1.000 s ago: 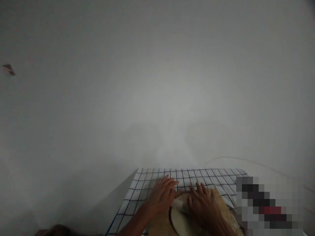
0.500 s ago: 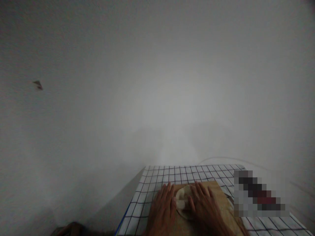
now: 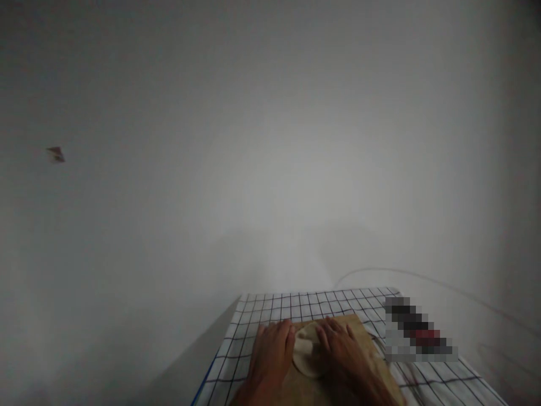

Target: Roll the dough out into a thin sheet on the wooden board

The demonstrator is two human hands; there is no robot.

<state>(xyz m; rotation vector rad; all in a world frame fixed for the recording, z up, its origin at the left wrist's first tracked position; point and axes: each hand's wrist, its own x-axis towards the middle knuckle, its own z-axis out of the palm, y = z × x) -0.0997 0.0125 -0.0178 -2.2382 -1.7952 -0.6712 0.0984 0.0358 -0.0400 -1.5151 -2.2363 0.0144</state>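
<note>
A flat, pale round of dough (image 3: 305, 356) lies on a wooden board (image 3: 302, 390). My left hand (image 3: 273, 348) is at the dough's left edge, palm down, its fingers stretched forward and slightly bent. On the other side, my right hand (image 3: 341, 345) rests palm down over the right edge of the dough, fingers reaching forward and a little apart. Neither hand is gripping anything. The dough's right edge is hidden beneath the right hand.
The board lies on a table with a white, black-checked cloth (image 3: 291, 301), close to a pale wall (image 3: 296, 141). A blurred-out dark and red object (image 3: 420, 330) lies on the right. A thin cable (image 3: 401, 272) curves along the wall.
The view has shifted, so the table appears a little further left. My left fingers are more bent than before. More of the dough's near edge shows between the hands.
</note>
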